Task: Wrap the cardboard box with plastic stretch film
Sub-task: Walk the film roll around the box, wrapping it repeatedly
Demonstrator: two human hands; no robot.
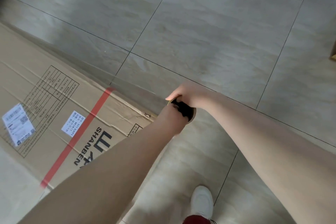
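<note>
A large flat cardboard box (54, 114) with a red tape stripe, black print and white labels lies on the tiled floor at the left. Just off its near right corner, both my hands hold a roll of stretch film (182, 110); only its dark core end shows. My left hand (171, 122) grips the roll from the box side. My right hand (184, 92) holds it from above, thumb toward the box. A clear sheet of film (134, 87) runs from the roll back along the box's far edge.
Beige floor tiles (218, 32) with dark grout lines spread beyond and to the right of the box. My white shoe (201, 202) stands on the floor below the hands. A brown cardboard edge (333, 51) shows at the right border.
</note>
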